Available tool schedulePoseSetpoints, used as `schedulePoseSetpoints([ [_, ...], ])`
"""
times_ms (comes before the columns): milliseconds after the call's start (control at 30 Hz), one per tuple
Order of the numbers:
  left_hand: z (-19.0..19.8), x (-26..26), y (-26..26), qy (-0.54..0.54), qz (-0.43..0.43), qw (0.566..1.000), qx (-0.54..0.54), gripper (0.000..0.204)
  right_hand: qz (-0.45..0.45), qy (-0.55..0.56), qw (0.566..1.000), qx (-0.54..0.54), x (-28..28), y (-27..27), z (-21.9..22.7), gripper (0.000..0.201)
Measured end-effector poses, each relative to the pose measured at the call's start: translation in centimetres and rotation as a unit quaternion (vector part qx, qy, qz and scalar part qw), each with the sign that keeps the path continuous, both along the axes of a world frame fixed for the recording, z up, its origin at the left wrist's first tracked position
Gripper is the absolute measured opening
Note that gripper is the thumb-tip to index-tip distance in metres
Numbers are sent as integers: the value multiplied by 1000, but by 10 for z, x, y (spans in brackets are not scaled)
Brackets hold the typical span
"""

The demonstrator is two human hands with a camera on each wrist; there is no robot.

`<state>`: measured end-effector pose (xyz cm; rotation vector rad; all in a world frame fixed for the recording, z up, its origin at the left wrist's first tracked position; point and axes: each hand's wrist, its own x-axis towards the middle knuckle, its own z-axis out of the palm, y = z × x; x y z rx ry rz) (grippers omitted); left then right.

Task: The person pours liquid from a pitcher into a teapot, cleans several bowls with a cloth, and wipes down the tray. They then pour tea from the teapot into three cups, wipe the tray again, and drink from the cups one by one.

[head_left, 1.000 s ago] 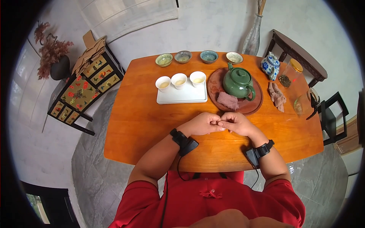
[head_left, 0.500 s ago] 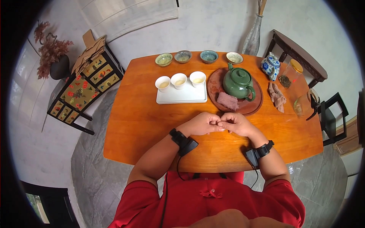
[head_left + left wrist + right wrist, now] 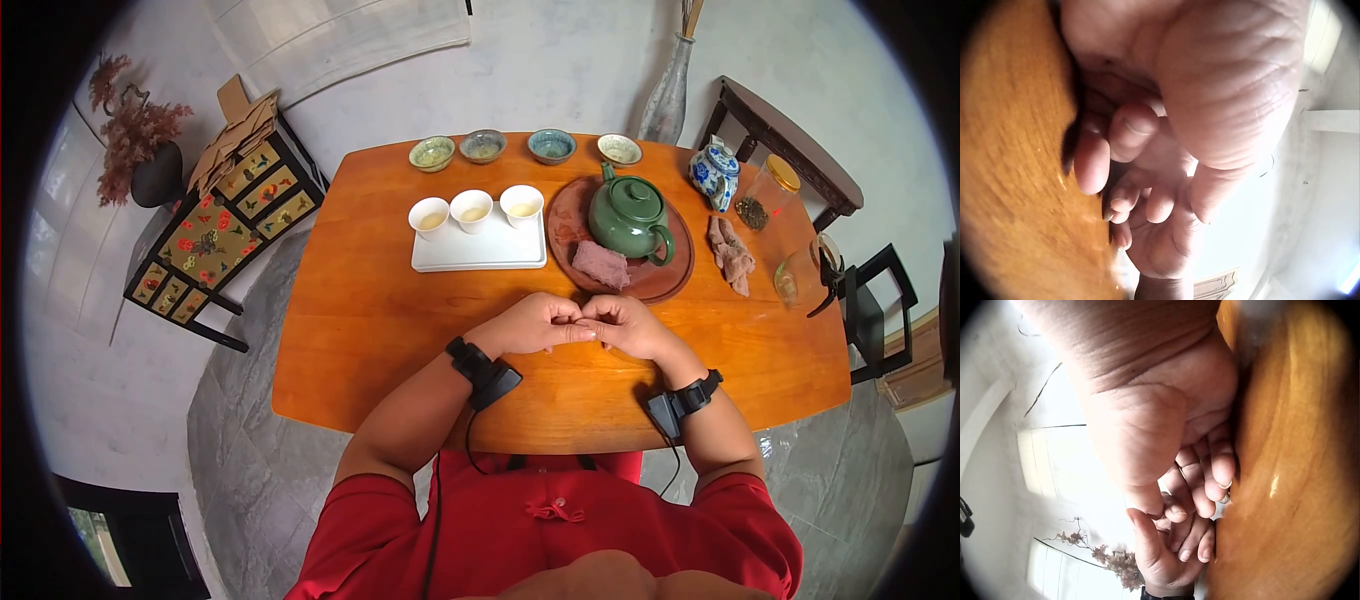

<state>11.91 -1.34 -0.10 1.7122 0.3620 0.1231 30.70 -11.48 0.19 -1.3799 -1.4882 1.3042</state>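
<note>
My left hand (image 3: 535, 323) and right hand (image 3: 622, 326) rest together at the front middle of the wooden table (image 3: 350, 350). Their fingertips and thumbs meet, with the fingers loosely curled and no object in them. In the left wrist view the left fingers (image 3: 1092, 164) lie beside the tabletop, with the right hand (image 3: 1163, 244) beyond. The right wrist view shows the right palm (image 3: 1141, 431) and the left hand (image 3: 1163, 556) past its fingertips. Nearest ahead of the right hand is a folded pinkish cloth (image 3: 601, 265) on a round brown tray (image 3: 672, 282), beside a green teapot (image 3: 628, 218).
A white tray (image 3: 480, 257) carries three white cups (image 3: 471, 211) of pale liquid. Several small bowls (image 3: 552, 146) line the far edge. At right are a blue-and-white pot (image 3: 713, 175), a jar of leaves (image 3: 768, 193), a crumpled cloth (image 3: 731, 257) and a glass pitcher (image 3: 793, 278).
Both hands stay together in the same place. The thumbs have shifted slightly against each other, the left one now lying straighter toward the right. The objects on the table have not moved.
</note>
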Motion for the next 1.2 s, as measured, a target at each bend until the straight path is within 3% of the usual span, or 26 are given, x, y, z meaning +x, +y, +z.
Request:
schedulePoseSetpoints([
  [1200,0,1,0,-7,4,1000,-12,18,-9,4,1000,-3,-2,1,-1,21],
])
